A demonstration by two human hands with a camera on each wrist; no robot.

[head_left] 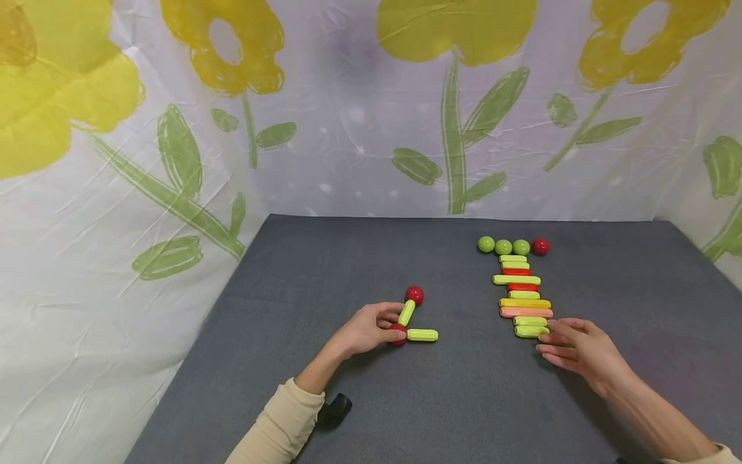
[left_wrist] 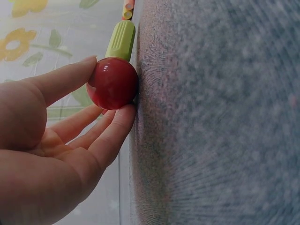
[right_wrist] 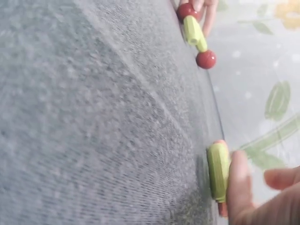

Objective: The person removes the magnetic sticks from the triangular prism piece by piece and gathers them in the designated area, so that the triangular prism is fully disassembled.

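Note:
My left hand (head_left: pixel 366 328) pinches a shiny red ball (left_wrist: pixel 113 84) between thumb and fingers, low at the dark tabletop. Two light green ribbed rods join this ball: one rod (head_left: pixel 407 313) slants away to a second red ball (head_left: pixel 414 294), the other rod (head_left: pixel 423 335) points right with its far end free. On the right, my right hand (head_left: pixel 591 354) has its fingers loosely extended, with the fingertips right at the end of the nearest green rod (head_left: pixel 530 331) in a column of loose rods. In the right wrist view, a finger overlaps the edge of a green rod (right_wrist: pixel 218 172).
The column holds several green, red, yellow and pink rods, among them a longer pink rod (head_left: pixel 526 312) and a yellow rod (head_left: pixel 524 303). Beyond it lie three green balls (head_left: pixel 504 247) and a red ball (head_left: pixel 541 246). A flower-printed sheet (head_left: pixel 348 129) hangs behind the table.

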